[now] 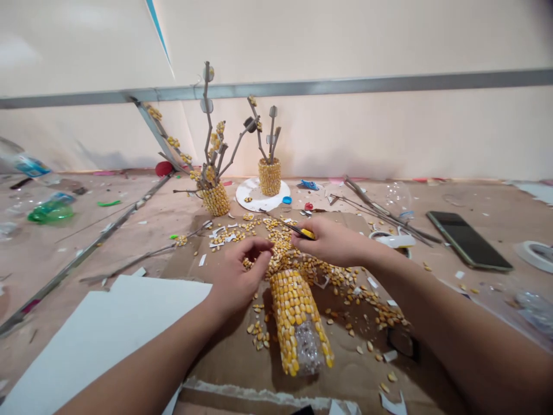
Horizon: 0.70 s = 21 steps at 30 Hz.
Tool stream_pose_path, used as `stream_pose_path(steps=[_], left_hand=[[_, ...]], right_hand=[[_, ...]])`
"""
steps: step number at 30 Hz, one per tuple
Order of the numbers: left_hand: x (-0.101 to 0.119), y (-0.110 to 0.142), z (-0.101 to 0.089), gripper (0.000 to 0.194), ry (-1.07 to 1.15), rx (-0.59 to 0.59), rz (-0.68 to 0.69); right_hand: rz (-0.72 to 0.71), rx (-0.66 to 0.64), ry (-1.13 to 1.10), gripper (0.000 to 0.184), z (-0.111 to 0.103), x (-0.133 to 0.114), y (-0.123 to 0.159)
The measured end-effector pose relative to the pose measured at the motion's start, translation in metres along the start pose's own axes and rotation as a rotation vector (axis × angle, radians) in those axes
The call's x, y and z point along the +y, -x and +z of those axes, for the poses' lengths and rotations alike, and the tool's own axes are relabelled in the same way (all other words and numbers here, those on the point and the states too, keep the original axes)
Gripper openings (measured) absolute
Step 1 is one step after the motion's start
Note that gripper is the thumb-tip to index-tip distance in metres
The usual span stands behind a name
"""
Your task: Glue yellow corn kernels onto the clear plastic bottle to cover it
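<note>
A plastic bottle covered in corn kernels (294,300) lies on the cardboard, its near end towards me. A bare, clear strip (307,346) shows among the kernel rows there. My left hand (242,268) is over the loose kernels, its fingers curled and thumb and fingertips close together; what they pinch, if anything, is too small to name. My right hand (326,239) is closed round a thin, pointed dark tool with a black-and-yellow handle (307,233), its tip pointing away to the left. A heap of loose corn kernels (280,236) spreads beneath both hands.
Two kernel-covered pots, one left (216,200) and one on a white disc (270,177), hold twigs. White paper (116,328) lies left. On the right are a phone (469,239), tape rolls (538,253) and bare twigs (389,216). Paper scraps litter the cardboard (242,363).
</note>
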<state>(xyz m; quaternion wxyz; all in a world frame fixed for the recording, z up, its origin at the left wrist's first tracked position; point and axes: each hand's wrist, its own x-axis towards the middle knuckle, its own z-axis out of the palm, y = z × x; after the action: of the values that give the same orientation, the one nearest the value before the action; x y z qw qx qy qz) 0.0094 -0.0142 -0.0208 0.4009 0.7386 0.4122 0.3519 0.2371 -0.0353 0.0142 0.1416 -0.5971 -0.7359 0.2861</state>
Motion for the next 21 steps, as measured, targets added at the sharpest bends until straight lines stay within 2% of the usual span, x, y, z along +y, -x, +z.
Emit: stream_pose_path(steps=[4,9,13,17,19,21], left_hand=[[0.010,0.003,0.008,0.016,0.112,-0.031,0.053],[0.009,0.006,0.009,0.012,0.162,0.002,0.057],[0.007,0.006,0.006,0.015,0.182,-0.014,0.002],[0.009,0.003,0.004,0.016,0.314,-0.040,-0.083],[0.009,0.002,0.002,0.020,0.406,-0.061,-0.131],[0.008,0.000,-0.001,0.026,0.486,-0.087,-0.167]], right_hand=[[-0.138,-0.007,-0.112,0.030,-0.003,-0.015,0.009],[-0.112,0.035,-0.114,0.025,0.007,-0.022,0.012],[-0.137,0.096,-0.252,0.024,0.014,-0.022,0.009],[-0.181,0.109,-0.467,0.026,0.017,-0.024,0.007],[-0.215,0.127,-0.488,0.027,0.017,-0.024,0.008],[-0.243,0.204,-0.418,0.028,0.016,-0.023,0.010]])
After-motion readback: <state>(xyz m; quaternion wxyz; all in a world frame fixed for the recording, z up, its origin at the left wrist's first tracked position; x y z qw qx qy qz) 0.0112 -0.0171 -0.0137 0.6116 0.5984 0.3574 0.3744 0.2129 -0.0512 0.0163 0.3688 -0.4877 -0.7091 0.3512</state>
